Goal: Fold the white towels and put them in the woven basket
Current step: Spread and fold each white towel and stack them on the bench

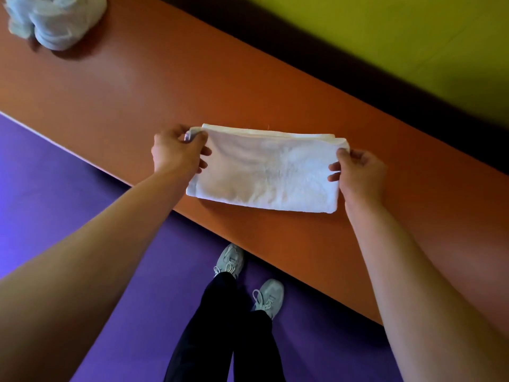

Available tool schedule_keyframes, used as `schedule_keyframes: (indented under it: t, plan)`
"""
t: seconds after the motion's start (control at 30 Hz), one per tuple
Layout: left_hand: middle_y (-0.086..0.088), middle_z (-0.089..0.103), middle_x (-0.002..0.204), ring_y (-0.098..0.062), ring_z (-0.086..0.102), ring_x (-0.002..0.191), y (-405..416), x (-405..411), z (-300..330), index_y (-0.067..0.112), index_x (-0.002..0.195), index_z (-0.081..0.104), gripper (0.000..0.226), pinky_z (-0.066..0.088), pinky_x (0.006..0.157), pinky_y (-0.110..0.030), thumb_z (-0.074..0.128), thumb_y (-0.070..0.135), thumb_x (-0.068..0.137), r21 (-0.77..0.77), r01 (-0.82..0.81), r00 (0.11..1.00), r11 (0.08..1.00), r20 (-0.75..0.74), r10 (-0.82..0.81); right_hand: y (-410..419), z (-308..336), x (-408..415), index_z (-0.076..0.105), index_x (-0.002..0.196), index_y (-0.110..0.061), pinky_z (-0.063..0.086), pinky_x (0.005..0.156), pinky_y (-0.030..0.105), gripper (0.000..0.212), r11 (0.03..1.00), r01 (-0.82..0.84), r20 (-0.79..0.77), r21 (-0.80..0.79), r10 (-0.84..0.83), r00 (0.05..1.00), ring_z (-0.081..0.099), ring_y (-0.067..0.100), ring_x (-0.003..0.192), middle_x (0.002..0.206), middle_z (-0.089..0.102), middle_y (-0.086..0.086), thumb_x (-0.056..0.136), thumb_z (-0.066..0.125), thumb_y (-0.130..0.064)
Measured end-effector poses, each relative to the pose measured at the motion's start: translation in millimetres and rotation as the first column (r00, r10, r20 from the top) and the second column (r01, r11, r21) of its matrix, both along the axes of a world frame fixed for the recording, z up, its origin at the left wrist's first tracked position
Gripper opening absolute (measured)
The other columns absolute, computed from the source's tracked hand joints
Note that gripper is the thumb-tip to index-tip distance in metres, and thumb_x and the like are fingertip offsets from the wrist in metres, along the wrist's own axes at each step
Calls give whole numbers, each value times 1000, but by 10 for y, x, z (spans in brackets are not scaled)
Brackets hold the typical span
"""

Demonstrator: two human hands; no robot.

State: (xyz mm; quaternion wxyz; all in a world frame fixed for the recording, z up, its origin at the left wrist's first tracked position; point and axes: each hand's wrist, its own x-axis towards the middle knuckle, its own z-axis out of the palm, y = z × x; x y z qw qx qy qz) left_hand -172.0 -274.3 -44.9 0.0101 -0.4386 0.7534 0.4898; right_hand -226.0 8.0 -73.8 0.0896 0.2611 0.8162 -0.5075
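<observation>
In the head view, one white towel (264,168) lies on the orange table (115,86), close to its near edge, already folded into a long rectangle with several layers showing along its far side. I judge the fold to be partway: the strip looks ready for one more fold, end to end, before it is compact enough to store. A heap of unfolded towels (55,19) sits at the far left corner of the table, so more work plainly waits. The woven basket is not in view (nothing shows whether any towel is in it yet).

The left hand (176,153) grips the towel's left end near the far corner, fingers curled over the top and thumb closing on the cloth. The right hand (358,172) pinches the right end at its far corner, thumb on top, the other fingers bent round the edge. Both hands hold the cloth rather than merely resting on it.
</observation>
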Motion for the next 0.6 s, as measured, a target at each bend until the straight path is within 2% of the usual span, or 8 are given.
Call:
schedule_keyframes:
  t: [0.13, 0.2, 0.27, 0.3, 0.37, 0.47, 0.53, 0.6]
  plan:
    - [1, 76, 71, -19, 71, 55, 2, -195, -147, 21, 99, 67, 6, 61, 57, -34, 67, 20, 93, 0, -11, 999, 1000, -42, 11, -14, -173, -160, 68, 107, -11, 49, 46, 15, 20, 1000, 17, -5, 23, -17, 1000, 67, 11, 52, 82, 74, 2, 99, 64, -28]
    - [3, 77, 84, -19, 75, 67, 3, -202, -253, 23, 119, 62, 26, 64, 68, -38, 70, 25, 93, -18, 12, 999, 1000, -49, -13, -10, -254, -201, 66, 112, -12, 57, 55, 21, 19, 999, 28, -8, 20, -27, 1000, 71, 11, 63, 90, 75, 3, 98, 65, -25]
    - [6, 73, 109, -16, 73, 88, 4, -132, -365, 33, 141, 45, 54, 59, 82, -34, 70, 33, 93, -112, 131, 991, 985, -22, -134, 18, -327, -211, 60, 121, -20, 62, 70, 31, 27, 999, 21, -17, 40, -21, 1000, 72, 14, 78, 98, 71, -2, 95, 68, -22]
    - [6, 68, 121, -15, 69, 97, 26, -63, -403, 35, 146, 39, 60, 55, 86, -33, 69, 35, 94, -156, 210, 976, 965, -21, -216, 45, -365, -199, 57, 123, -23, 62, 74, 35, 33, 997, 7, -22, 82, -6, 1000, 71, 16, 84, 99, 69, -3, 93, 70, -20]
    - [4, 58, 136, -19, 60, 114, 118, 130, -470, 31, 146, 39, 54, 48, 95, -35, 63, 33, 98, -313, 410, 902, 857, 0, -431, 84, -396, -134, 54, 126, -24, 60, 72, 36, 38, 980, -46, -25, 193, 52, 998, 68, 19, 87, 102, 66, -2, 91, 70, -22]
    - [-2, 55, 143, -31, 53, 123, 373, 475, -554, 24, 141, 52, 44, 43, 99, -42, 53, 31, 98, -534, 636, 715, 557, 137, -685, 94, -435, 5, 52, 132, -19, 50, 65, 23, 47, 962, -152, 19, 226, 151, 988, 67, 21, 96, 116, 64, 3, 91, 69, -34]
    - [-1, 51, 148, -32, 50, 125, 593, 681, -591, 24, 141, 53, 46, 45, 99, -44, 57, 26, 96, -521, 725, 615, 451, 195, -764, 86, -448, 46, 47, 141, -20, 51, 82, 28, 57, 920, -233, -11, 316, 249, 968, 61, 26, 115, 133, 58, 6, 90, 69, -37]
    - [0, 43, 155, -30, 46, 129, 795, 843, -640, 25, 147, 45, 55, 45, 102, -43, 59, 23, 94, -465, 811, 501, 355, 239, -832, 77, -434, -9, 37, 152, -23, 43, 107, 41, 67, 730, -386, -49, 564, 496, 867, 45, 29, 137, 151, 46, 7, 92, 66, -30]
